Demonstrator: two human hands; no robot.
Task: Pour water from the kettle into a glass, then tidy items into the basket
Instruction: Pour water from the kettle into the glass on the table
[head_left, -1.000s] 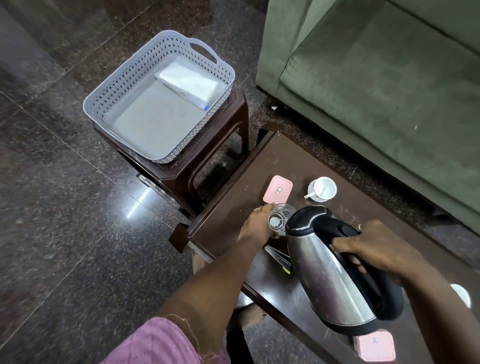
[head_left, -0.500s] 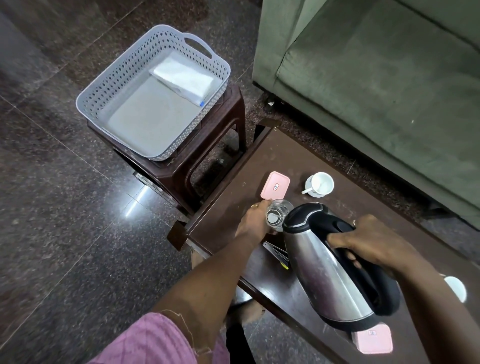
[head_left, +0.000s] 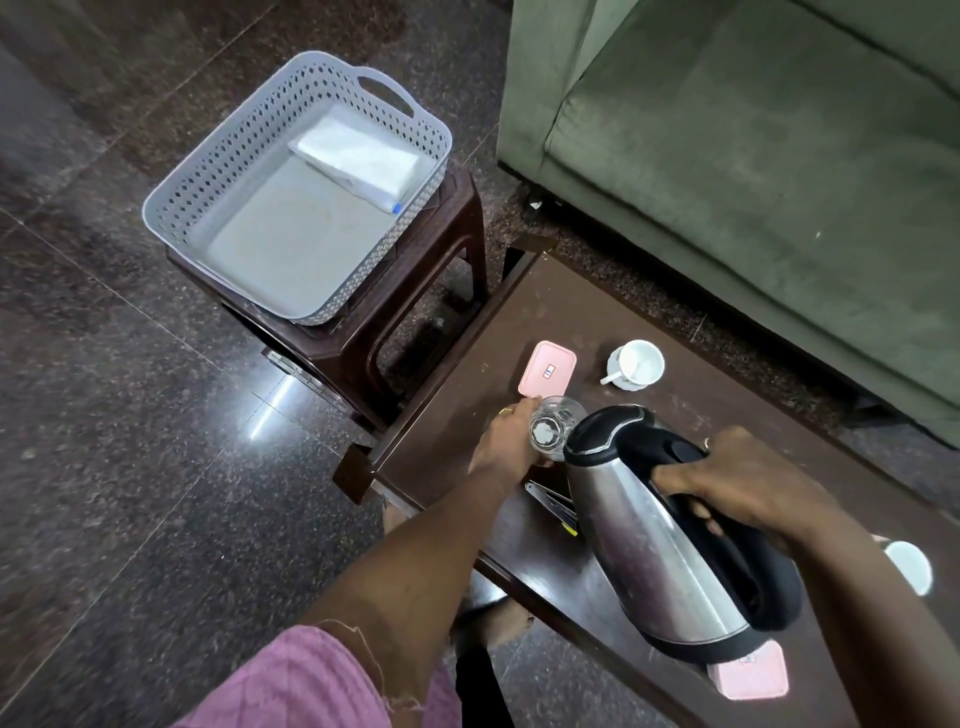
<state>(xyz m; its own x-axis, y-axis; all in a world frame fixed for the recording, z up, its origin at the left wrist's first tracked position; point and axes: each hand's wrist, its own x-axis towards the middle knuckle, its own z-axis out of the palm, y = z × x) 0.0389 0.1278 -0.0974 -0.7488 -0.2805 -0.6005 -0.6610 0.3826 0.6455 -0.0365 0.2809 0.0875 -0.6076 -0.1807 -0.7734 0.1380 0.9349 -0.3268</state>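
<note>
**A:** Head view, nearest first: what sits closest to you?

**B:** A pink box (head_left: 753, 675) at five o'clock in the picture, half hidden behind the base of the kettle (head_left: 660, 535). My right hand (head_left: 737, 483) is curled round the kettle's black handle and holds it tilted above the table (head_left: 597, 291). Its spout points toward ten o'clock, over the glass (head_left: 553, 426).

**A:** And the other hand?

**B:** My left hand (head_left: 506, 441) wraps the glass from its nine o'clock side, fingers round the wall. The glass stands upright on the table near the left edge. I can't tell whether water runs.

**A:** Farther out?

**B:** A second pink box (head_left: 547, 370) lies flat just beyond the glass at twelve o'clock, close to my fingertips. A white cup (head_left: 639, 364) stands at one o'clock of the glass, apart from it. A second white cup (head_left: 909, 566) shows at four o'clock, behind my right forearm. The grey basket (head_left: 176, 208) sits on a brown stool (head_left: 431, 291) at eleven o'clock, off the table, with a folded white packet (head_left: 363, 161) at its far end. A green sofa (head_left: 753, 156) fills one to three o'clock.
</note>
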